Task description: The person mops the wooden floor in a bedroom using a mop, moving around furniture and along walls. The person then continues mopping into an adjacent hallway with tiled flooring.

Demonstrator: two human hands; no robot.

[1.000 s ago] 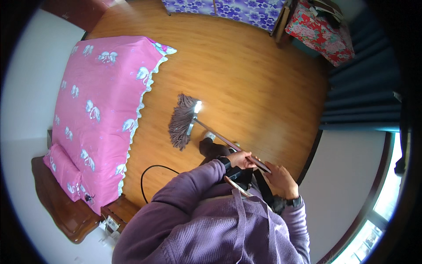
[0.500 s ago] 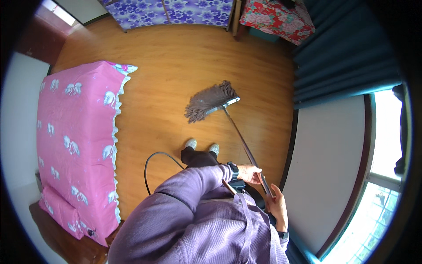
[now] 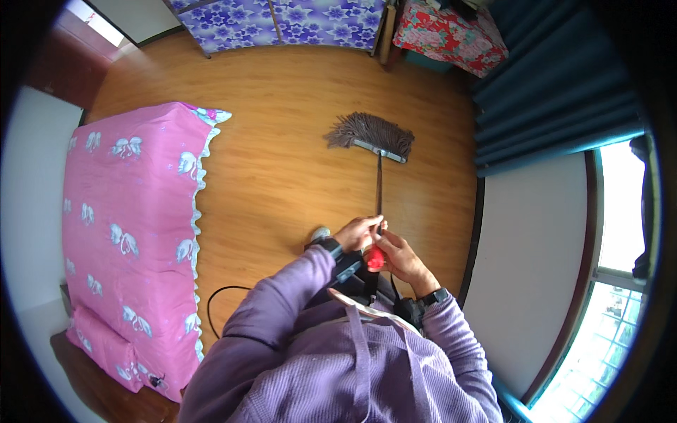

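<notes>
A mop with a dark pole (image 3: 379, 187) stretches away from my body, and its grey-brown string head (image 3: 371, 132) rests on the wooden floor ahead. My left hand (image 3: 358, 233) is closed round the upper pole. Close beside it, a little nearer to me, my right hand (image 3: 400, 258) grips the pole's top end, where a red grip (image 3: 375, 259) shows. Both wrists carry dark bands. The fingers partly cover the pole between the hands.
A bed with a pink swan-patterned cover (image 3: 134, 211) stands on the left. Purple floral cabinets (image 3: 282, 25) line the far side, next to a table with a red floral cloth (image 3: 448, 35). Dark teal curtains (image 3: 557, 92) and a window (image 3: 599, 352) are on the right. A black cable (image 3: 211, 307) loops beside me.
The mop head has swung right and slightly away, and its pole now points nearly straight ahead. Both hands have moved forward and left, close together, and the red grip has come into view.
</notes>
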